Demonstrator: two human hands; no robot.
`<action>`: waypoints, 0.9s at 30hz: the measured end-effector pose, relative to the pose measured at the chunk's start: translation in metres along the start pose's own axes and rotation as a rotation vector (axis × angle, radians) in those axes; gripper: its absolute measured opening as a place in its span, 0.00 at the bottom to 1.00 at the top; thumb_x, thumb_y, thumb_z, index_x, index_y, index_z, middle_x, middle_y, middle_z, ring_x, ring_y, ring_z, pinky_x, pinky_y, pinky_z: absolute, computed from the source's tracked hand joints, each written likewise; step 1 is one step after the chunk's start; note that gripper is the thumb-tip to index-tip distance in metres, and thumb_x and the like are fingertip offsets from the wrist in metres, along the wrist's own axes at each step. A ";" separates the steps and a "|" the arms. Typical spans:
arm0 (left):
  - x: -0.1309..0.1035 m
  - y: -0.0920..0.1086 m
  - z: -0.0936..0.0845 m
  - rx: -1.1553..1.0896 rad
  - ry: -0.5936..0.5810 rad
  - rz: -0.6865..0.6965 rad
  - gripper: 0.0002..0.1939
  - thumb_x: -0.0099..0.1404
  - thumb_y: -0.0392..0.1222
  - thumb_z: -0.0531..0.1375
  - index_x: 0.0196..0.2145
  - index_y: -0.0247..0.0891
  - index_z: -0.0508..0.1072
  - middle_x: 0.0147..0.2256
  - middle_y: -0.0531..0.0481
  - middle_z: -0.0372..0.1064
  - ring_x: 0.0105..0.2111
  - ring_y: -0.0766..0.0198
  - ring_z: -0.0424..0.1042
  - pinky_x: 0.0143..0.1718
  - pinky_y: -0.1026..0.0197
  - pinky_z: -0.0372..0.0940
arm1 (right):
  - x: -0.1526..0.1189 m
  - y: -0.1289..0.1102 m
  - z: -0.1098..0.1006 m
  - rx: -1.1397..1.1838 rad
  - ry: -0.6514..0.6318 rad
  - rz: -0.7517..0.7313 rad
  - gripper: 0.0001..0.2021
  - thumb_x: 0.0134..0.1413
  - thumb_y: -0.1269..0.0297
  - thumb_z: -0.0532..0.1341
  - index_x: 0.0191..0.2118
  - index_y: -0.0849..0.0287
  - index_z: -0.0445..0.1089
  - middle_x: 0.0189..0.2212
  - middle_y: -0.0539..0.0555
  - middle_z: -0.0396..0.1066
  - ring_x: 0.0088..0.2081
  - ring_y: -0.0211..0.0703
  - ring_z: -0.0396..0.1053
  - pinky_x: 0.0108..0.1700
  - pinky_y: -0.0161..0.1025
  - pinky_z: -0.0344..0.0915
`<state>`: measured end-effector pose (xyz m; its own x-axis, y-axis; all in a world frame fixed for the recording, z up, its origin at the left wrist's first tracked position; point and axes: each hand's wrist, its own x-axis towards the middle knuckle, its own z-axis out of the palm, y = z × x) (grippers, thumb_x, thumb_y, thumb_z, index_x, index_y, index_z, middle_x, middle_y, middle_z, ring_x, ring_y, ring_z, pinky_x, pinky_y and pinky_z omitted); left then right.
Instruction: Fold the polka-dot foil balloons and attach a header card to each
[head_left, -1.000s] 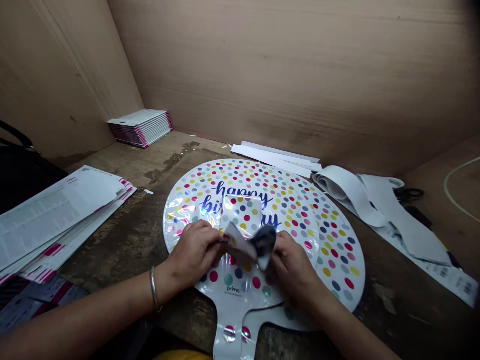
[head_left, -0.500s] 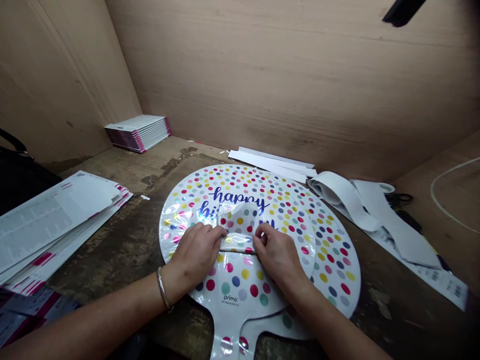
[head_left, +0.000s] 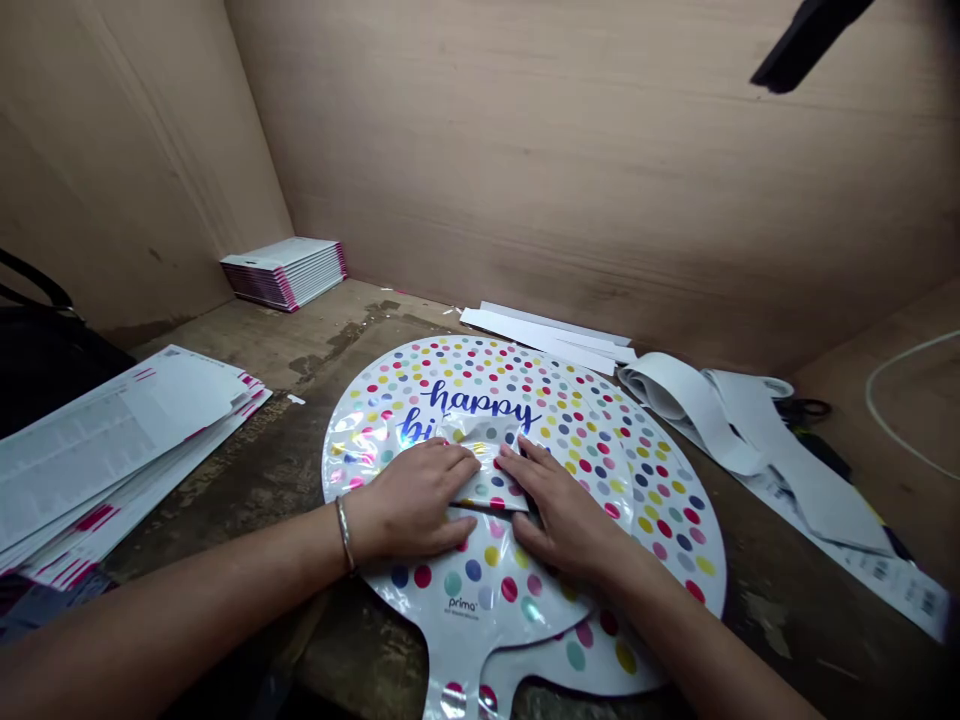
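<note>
A flat foil balloon (head_left: 480, 590) with coloured dots and blue "happy" lettering lies on the table, its tail toward me. Under it, shifted to the right, is a second dotted foil balloon (head_left: 675, 530). On top sits a small folded dotted foil balloon (head_left: 489, 485), pressed into a packet with a straight near edge. My left hand (head_left: 427, 495) lies on the packet's left side, fingers stretched out and thumb apart. My right hand (head_left: 559, 510) rests on its right side, fingers spread. Both hands press down without gripping; they partly hide the packet and the lettering.
Printed white-and-pink cards (head_left: 112, 450) are piled at the left. A neat stack of folded cards (head_left: 289, 272) stands in the back left corner. Along the back wall lie white paper strips (head_left: 547, 335). At right are a curled label strip (head_left: 720, 420) and black-handled scissors (head_left: 810, 410).
Both hands have gone from pinching the folded balloon's sides to lying flat on it. The raised far part of the packet now looks flatter. The camera view has shifted slightly.
</note>
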<state>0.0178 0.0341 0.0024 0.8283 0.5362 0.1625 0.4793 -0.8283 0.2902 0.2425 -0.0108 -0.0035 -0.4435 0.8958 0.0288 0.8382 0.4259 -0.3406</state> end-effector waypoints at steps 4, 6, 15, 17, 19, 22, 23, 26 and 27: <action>0.011 0.006 -0.001 -0.105 0.033 -0.173 0.13 0.58 0.36 0.55 0.42 0.35 0.70 0.39 0.42 0.70 0.41 0.52 0.69 0.45 0.51 0.63 | 0.006 -0.003 0.000 0.112 0.158 0.101 0.24 0.47 0.75 0.55 0.53 0.60 0.68 0.54 0.59 0.66 0.61 0.53 0.54 0.61 0.54 0.52; 0.010 0.008 -0.005 -0.413 0.130 -0.279 0.12 0.61 0.33 0.52 0.40 0.36 0.71 0.37 0.44 0.71 0.40 0.55 0.70 0.44 0.53 0.64 | 0.002 -0.002 -0.007 0.311 0.320 0.245 0.20 0.52 0.68 0.57 0.52 0.57 0.68 0.54 0.59 0.66 0.59 0.53 0.57 0.60 0.54 0.54; -0.019 0.034 -0.004 -1.851 0.328 -0.522 0.20 0.58 0.46 0.63 0.46 0.36 0.67 0.34 0.46 0.73 0.33 0.59 0.75 0.38 0.56 0.69 | -0.024 -0.038 0.000 1.585 0.019 0.394 0.44 0.34 0.28 0.56 0.54 0.55 0.65 0.51 0.63 0.70 0.54 0.62 0.64 0.52 0.57 0.61; -0.020 0.037 0.002 -1.849 0.375 -0.566 0.21 0.56 0.47 0.65 0.45 0.35 0.68 0.33 0.47 0.73 0.31 0.60 0.75 0.38 0.56 0.69 | -0.017 -0.050 0.007 1.662 0.023 0.413 0.42 0.33 0.33 0.62 0.53 0.56 0.65 0.48 0.63 0.72 0.52 0.62 0.66 0.51 0.57 0.63; -0.020 0.035 0.005 -1.816 0.410 -0.594 0.22 0.55 0.48 0.65 0.44 0.34 0.68 0.33 0.46 0.72 0.31 0.60 0.74 0.37 0.56 0.69 | -0.009 -0.060 0.009 1.725 0.068 0.523 0.35 0.40 0.45 0.66 0.54 0.58 0.64 0.45 0.62 0.74 0.49 0.60 0.69 0.50 0.56 0.65; -0.024 0.027 0.008 -1.684 0.460 -0.637 0.21 0.55 0.49 0.64 0.42 0.35 0.68 0.34 0.47 0.72 0.32 0.61 0.73 0.37 0.57 0.68 | 0.001 -0.070 0.007 1.808 0.161 0.681 0.31 0.47 0.60 0.67 0.57 0.59 0.60 0.41 0.59 0.76 0.45 0.56 0.72 0.49 0.54 0.67; -0.025 0.023 0.008 -1.607 0.474 -0.659 0.19 0.55 0.49 0.63 0.42 0.35 0.69 0.35 0.47 0.71 0.33 0.61 0.73 0.37 0.59 0.67 | 0.003 -0.073 0.006 1.830 0.181 0.706 0.31 0.46 0.63 0.67 0.57 0.59 0.60 0.41 0.59 0.76 0.45 0.55 0.73 0.48 0.54 0.68; -0.030 0.016 0.013 -1.353 0.485 -0.723 0.15 0.57 0.46 0.61 0.39 0.35 0.70 0.34 0.48 0.70 0.32 0.63 0.71 0.34 0.62 0.66 | 0.009 -0.079 0.007 1.850 0.152 0.758 0.35 0.44 0.63 0.68 0.59 0.56 0.58 0.43 0.58 0.75 0.44 0.56 0.73 0.45 0.52 0.71; -0.030 0.015 0.015 -1.310 0.480 -0.734 0.14 0.57 0.45 0.60 0.39 0.35 0.70 0.33 0.49 0.70 0.31 0.63 0.70 0.33 0.63 0.65 | 0.010 -0.080 0.009 1.832 0.132 0.781 0.36 0.43 0.62 0.68 0.60 0.55 0.57 0.44 0.58 0.75 0.44 0.56 0.73 0.44 0.52 0.72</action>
<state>0.0044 0.0028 -0.0123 0.2504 0.9518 -0.1770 -0.0655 0.1990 0.9778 0.1684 -0.0369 0.0156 -0.1157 0.8280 -0.5486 -0.4972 -0.5265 -0.6896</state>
